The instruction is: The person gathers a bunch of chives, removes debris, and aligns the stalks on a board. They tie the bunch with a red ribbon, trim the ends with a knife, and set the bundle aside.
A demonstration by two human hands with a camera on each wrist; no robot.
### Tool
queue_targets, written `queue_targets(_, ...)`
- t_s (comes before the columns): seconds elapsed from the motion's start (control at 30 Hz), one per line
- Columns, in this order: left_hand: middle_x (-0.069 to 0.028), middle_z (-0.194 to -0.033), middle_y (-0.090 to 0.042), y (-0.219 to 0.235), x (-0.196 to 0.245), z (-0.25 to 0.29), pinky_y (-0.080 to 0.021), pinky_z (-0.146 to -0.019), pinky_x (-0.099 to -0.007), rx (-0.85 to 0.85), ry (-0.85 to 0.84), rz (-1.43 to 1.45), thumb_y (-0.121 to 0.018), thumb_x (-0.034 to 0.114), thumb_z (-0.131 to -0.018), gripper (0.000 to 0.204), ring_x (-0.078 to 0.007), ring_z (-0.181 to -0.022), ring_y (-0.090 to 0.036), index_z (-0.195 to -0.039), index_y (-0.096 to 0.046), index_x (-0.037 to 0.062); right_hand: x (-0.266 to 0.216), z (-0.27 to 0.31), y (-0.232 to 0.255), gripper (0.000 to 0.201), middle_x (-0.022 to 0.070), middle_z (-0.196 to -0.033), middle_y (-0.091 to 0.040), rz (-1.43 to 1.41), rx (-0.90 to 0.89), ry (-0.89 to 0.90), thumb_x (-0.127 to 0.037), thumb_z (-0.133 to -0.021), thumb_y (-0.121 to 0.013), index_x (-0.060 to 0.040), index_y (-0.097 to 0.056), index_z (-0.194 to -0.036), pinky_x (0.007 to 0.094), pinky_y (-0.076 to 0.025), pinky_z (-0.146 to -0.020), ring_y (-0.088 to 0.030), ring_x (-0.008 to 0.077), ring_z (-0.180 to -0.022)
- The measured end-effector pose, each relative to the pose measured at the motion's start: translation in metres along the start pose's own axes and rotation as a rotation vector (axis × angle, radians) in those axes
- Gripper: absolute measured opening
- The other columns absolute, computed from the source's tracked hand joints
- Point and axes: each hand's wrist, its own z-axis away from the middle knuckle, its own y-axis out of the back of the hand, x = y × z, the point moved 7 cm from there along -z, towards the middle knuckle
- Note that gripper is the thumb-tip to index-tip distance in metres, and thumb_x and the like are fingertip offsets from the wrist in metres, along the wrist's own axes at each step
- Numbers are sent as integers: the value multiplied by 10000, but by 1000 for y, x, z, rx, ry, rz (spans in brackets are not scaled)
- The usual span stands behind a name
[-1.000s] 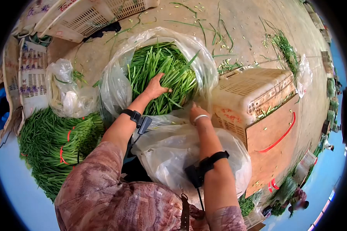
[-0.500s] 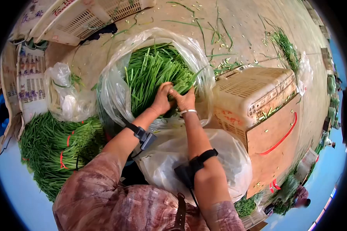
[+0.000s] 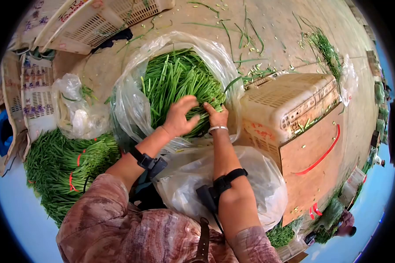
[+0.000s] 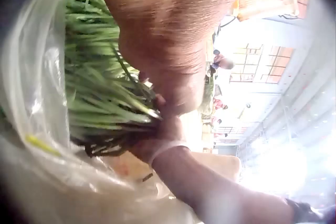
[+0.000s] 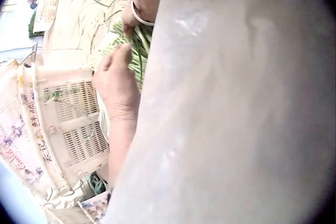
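Long green leafy stalks [image 3: 175, 79] fill a clear plastic bag [image 3: 134, 94] standing open in front of the person. Over their near edge is the left hand [image 3: 180, 117], its fingers spread and bent slightly, with nothing visible in its grasp. The right hand [image 3: 216, 117], with a bracelet at its wrist, pinches stalks at the right edge of the heap; its fingertips are partly hidden. In the left wrist view the right hand [image 4: 149, 142] is at the stalks' ends [image 4: 142, 121]. The right wrist view shows the left hand [image 5: 118, 79] beside the right hand [image 5: 128, 18].
Banded green bunches [image 3: 70, 171] lie at the left, below a small plastic bag [image 3: 81, 120]. A slatted crate [image 3: 289, 96] and a brown board [image 3: 311, 166] stand at the right. A filled white bag [image 3: 259, 175] sits near the person. Loose stalks [image 3: 250, 39] litter the floor.
The right hand has moved up to the heap's right edge and grips stalks there. The left hand came toward it, then drew back left with its fingers spread.
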Motion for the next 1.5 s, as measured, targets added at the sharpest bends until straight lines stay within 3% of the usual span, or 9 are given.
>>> queue_targets(0.1, -189, -1164, -522, 12, -15, -32, -399, -906, -389, 114, 127, 218, -526, 367, -858, 485, -322, -1084, -501, -1182, -486, 8, 2, 4, -3, 349, 61, -884, -640, -56, -28, -63, -47, -698, -740, 27, -598, -1008, 243, -476, -658, -582, 125, -718)
queue_targets(0.17, -199, -1222, -497, -20, -32, -41, -381, -939, -345, -83, 184, 427, -374, 450, -928, 569, -297, -1127, -485, -1279, -403, 3, 2, 3, -6, 344, 66, -883, -644, -38, -94, -42, -48, -704, -741, 33, -592, -1004, 269, -491, -679, -598, 143, -747)
queue_targets(0.63, -221, -1363, -342, -57, -18, 13, -189, -1076, -351, 19, 328, 744, -342, 602, -875, 852, -269, -1293, -294, -1390, -105, -33, -11, 15, -10, 201, 43, -765, -627, -53, 198, 157, -54, -700, -711, 15, -604, -856, 245, -468, -566, -565, 115, -617)
queue_targets(0.77, -175, -1107, -569, -46, -41, -8, -404, -943, -350, 58, 607, 1005, -523, 340, -896, 622, -250, -1095, -517, -1333, -287, -36, -12, 19, 0, 214, 52, -768, -633, -131, 341, 221, -61, -692, -710, 29, -615, -862, 260, -466, -567, -565, 124, -619)
queue_targets(0.83, -164, -1167, -542, -44, -57, -31, -408, -936, -354, -76, 386, 511, -589, 196, -851, 547, -233, -1130, -490, -1300, -369, -26, -8, 20, -3, 282, 74, -844, -645, -36, 324, 140, -42, -694, -726, 57, -607, -930, 257, -475, -621, -583, 131, -677)
queue_targets(1.07, -78, -1289, -483, -75, -56, -73, -328, -998, -314, -689, 148, 623, -563, 151, -816, 524, -178, -1183, -432, -1307, -419, 40, -12, 24, -9, 281, 49, -808, -630, -65, 311, 236, -57, -698, -729, 51, -600, -922, 243, -458, -589, -562, 108, -661)
queue_targets(1.2, -74, -1152, -579, -75, -48, -74, -357, -963, -305, -821, 256, 617, -547, 177, -824, 396, -168, -1095, -502, -1193, -541, 32, -9, 24, -10, 224, 10, -743, -601, -171, 289, 208, -66, -692, -733, 18, -596, -848, 229, -421, -542, -521, 78, -610)
queue_targets(1.3, -56, -1045, -612, -82, -56, -74, -391, -907, -290, -870, 237, 604, -554, 175, -832, 295, -147, -1012, -531, -1078, -599, 20, -11, 25, -10, 216, 12, -740, -607, -62, 274, 180, -73, -689, -734, 14, -601, -836, 230, -430, -552, -527, 76, -614)
queue_targets(1.5, -80, -747, -619, -83, -89, -86, -463, -658, -300, -498, 185, 437, -576, 176, -828, 165, -156, -670, -573, -823, -624, 19, -25, 36, -28, 172, 28, -718, -622, 48, 209, 201, -68, -696, -694, 1, -612, -831, 252, -463, -588, -549, 93, -624)
